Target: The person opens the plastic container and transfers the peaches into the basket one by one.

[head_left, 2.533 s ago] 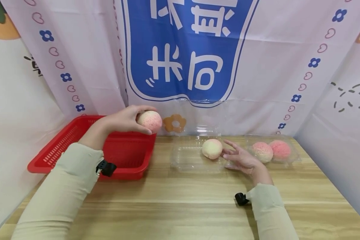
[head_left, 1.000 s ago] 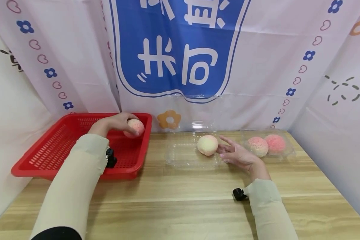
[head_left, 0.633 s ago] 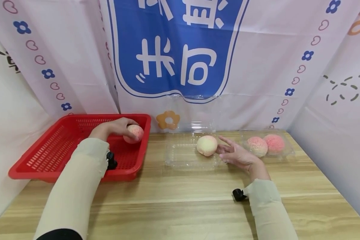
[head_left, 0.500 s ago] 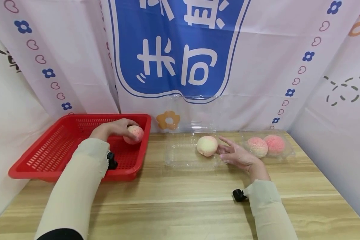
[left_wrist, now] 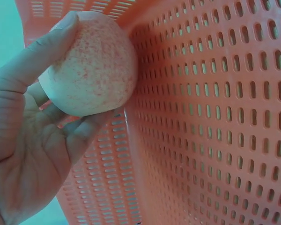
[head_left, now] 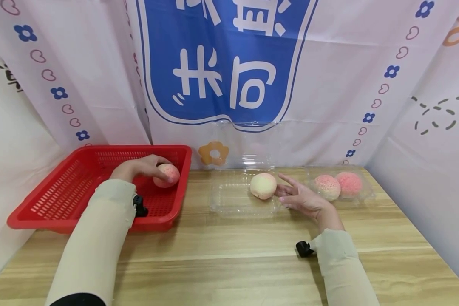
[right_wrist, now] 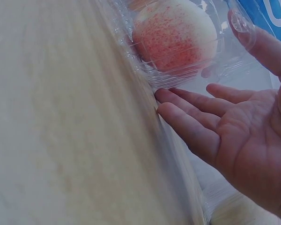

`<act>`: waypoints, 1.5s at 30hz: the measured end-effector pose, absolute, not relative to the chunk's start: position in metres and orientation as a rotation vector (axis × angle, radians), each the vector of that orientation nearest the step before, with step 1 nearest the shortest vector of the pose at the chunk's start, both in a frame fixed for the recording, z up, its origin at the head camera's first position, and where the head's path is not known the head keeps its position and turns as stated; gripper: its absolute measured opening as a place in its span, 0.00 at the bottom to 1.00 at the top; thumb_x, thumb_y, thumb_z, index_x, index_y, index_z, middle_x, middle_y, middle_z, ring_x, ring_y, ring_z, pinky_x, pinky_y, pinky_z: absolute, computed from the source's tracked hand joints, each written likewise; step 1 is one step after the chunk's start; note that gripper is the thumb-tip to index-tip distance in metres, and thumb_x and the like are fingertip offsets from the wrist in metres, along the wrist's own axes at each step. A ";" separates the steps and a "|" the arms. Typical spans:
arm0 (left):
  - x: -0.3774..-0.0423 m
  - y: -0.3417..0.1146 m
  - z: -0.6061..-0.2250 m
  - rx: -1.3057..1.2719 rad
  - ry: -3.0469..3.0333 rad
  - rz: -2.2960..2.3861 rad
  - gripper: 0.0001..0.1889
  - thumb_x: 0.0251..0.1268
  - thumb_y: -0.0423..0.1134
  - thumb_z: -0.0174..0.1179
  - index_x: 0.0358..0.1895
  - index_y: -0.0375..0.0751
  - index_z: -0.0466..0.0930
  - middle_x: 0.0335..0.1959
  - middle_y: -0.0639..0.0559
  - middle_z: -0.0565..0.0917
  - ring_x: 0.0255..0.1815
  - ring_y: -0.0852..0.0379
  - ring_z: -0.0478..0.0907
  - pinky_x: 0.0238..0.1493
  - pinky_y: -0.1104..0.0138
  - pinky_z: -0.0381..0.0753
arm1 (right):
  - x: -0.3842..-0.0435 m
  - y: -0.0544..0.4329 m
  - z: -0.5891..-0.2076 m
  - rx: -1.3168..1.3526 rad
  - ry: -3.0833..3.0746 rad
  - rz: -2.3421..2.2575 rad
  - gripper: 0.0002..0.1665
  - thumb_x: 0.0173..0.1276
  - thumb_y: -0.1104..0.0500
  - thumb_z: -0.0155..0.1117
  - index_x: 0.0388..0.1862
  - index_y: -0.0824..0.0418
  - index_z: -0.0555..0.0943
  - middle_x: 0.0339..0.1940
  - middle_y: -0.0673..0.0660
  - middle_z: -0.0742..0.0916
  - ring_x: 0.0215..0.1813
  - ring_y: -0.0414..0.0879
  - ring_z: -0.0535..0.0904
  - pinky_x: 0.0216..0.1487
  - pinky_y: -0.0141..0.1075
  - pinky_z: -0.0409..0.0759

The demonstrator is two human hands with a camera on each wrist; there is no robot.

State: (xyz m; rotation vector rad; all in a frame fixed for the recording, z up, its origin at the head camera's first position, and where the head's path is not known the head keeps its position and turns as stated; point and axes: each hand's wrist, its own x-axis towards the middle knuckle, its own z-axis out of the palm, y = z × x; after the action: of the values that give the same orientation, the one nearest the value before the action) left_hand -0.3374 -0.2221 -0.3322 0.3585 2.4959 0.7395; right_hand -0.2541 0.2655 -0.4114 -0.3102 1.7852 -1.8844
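Inside the red plastic basket [head_left: 158,220], my left hand [head_left: 140,167] grips a pink-and-cream peach [head_left: 167,175] near the right wall. The left wrist view shows my thumb on one side of this peach [left_wrist: 91,65] and fingers curled beneath it, by the slotted wall [left_wrist: 210,93]. A clear plastic clamshell box [head_left: 227,199] stands mid-table with its lid up; a pale peach [head_left: 263,186] sits in its right half. My right hand [head_left: 302,199] is at the box's right side, fingers extended and touching or nearly touching it. The right wrist view shows those fingers [right_wrist: 189,124] holding nothing.
To the right, another clear box [head_left: 367,193] contains two peaches, one speckled [head_left: 327,187] and one pinker [head_left: 349,184]. Behind everything hangs a printed cloth [head_left: 329,85] in white and blue. The wooden table [head_left: 233,263] extends in front of the containers.
My left hand has carried its peach from above the basket's right rim down into the basket, lately shifting slightly left and lower. My right hand has stayed by the box.
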 end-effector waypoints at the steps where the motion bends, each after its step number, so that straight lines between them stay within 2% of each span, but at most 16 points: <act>1: -0.337 -0.223 -0.332 0.348 2.489 0.745 0.43 0.55 0.51 0.71 0.72 0.39 0.64 0.67 0.36 0.68 0.68 0.36 0.62 0.60 0.44 0.78 | -0.254 0.266 -0.411 -0.312 1.783 -1.885 0.57 0.69 0.71 0.59 0.82 0.53 0.34 0.81 0.70 0.49 0.82 0.63 0.45 0.62 0.29 0.76; 10: -0.335 -0.230 -0.335 0.234 2.461 0.785 0.46 0.52 0.53 0.72 0.73 0.42 0.61 0.69 0.37 0.64 0.69 0.36 0.59 0.61 0.44 0.78 | -0.254 0.266 -0.411 -0.317 1.778 -1.885 0.57 0.70 0.71 0.58 0.82 0.53 0.33 0.81 0.71 0.48 0.82 0.64 0.44 0.61 0.29 0.77; 18: -0.337 -0.231 -0.335 0.279 2.435 0.757 0.43 0.56 0.50 0.70 0.72 0.36 0.62 0.68 0.33 0.65 0.69 0.33 0.58 0.63 0.41 0.75 | -0.254 0.265 -0.411 -0.312 1.779 -1.885 0.56 0.70 0.72 0.57 0.82 0.53 0.33 0.81 0.70 0.48 0.82 0.63 0.44 0.61 0.29 0.77; 21: -0.338 -0.231 -0.334 0.232 2.438 0.756 0.45 0.51 0.51 0.72 0.72 0.40 0.63 0.68 0.36 0.66 0.69 0.36 0.60 0.62 0.43 0.76 | -0.255 0.265 -0.411 -0.315 1.774 -1.888 0.56 0.70 0.72 0.57 0.82 0.53 0.33 0.81 0.70 0.48 0.82 0.63 0.44 0.60 0.28 0.77; 25: -0.336 -0.227 -0.329 0.187 2.434 0.708 0.48 0.49 0.52 0.74 0.73 0.40 0.61 0.68 0.36 0.66 0.69 0.36 0.59 0.62 0.45 0.77 | -0.255 0.264 -0.413 -0.328 1.775 -1.884 0.56 0.70 0.71 0.57 0.82 0.53 0.33 0.81 0.71 0.48 0.82 0.64 0.44 0.60 0.28 0.77; 29: -0.336 -0.219 -0.316 0.163 2.454 0.630 0.52 0.50 0.54 0.73 0.76 0.40 0.55 0.71 0.35 0.61 0.70 0.32 0.56 0.63 0.41 0.75 | -0.255 0.265 -0.413 -0.331 1.772 -1.883 0.56 0.70 0.71 0.58 0.82 0.53 0.33 0.81 0.70 0.47 0.82 0.63 0.43 0.61 0.28 0.76; 32: -0.337 -0.211 -0.305 0.184 2.502 0.568 0.50 0.54 0.53 0.70 0.76 0.39 0.54 0.72 0.34 0.60 0.71 0.32 0.55 0.66 0.37 0.70 | -0.255 0.265 -0.413 -0.335 1.774 -1.879 0.57 0.70 0.71 0.58 0.82 0.53 0.32 0.81 0.70 0.47 0.82 0.63 0.42 0.61 0.28 0.76; 36: -0.337 -0.202 -0.293 0.310 2.575 0.522 0.43 0.63 0.49 0.63 0.75 0.32 0.55 0.72 0.31 0.61 0.71 0.32 0.57 0.67 0.37 0.67 | -0.255 0.266 -0.413 -0.341 1.775 -1.874 0.56 0.71 0.71 0.57 0.82 0.53 0.32 0.81 0.70 0.47 0.82 0.63 0.42 0.61 0.28 0.76; 39: -0.333 -0.196 -0.286 0.406 2.641 0.539 0.41 0.64 0.46 0.63 0.74 0.30 0.56 0.70 0.30 0.64 0.70 0.31 0.61 0.66 0.38 0.69 | -0.255 0.266 -0.413 -0.344 1.769 -1.875 0.56 0.71 0.72 0.57 0.82 0.53 0.32 0.81 0.70 0.47 0.82 0.63 0.42 0.61 0.28 0.77; 45: -0.320 -0.187 -0.268 0.544 2.781 0.521 0.34 0.66 0.42 0.62 0.72 0.33 0.63 0.68 0.32 0.70 0.69 0.33 0.66 0.64 0.39 0.72 | -0.255 0.265 -0.412 -0.352 1.762 -1.873 0.57 0.70 0.71 0.58 0.82 0.54 0.31 0.81 0.70 0.46 0.82 0.63 0.41 0.61 0.27 0.76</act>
State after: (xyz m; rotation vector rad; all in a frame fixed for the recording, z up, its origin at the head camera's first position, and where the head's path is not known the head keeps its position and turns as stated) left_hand -0.3202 -0.1871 -0.2679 0.5441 2.7807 0.5213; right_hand -0.2552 0.2655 -0.4123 -0.3518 1.7624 -1.8730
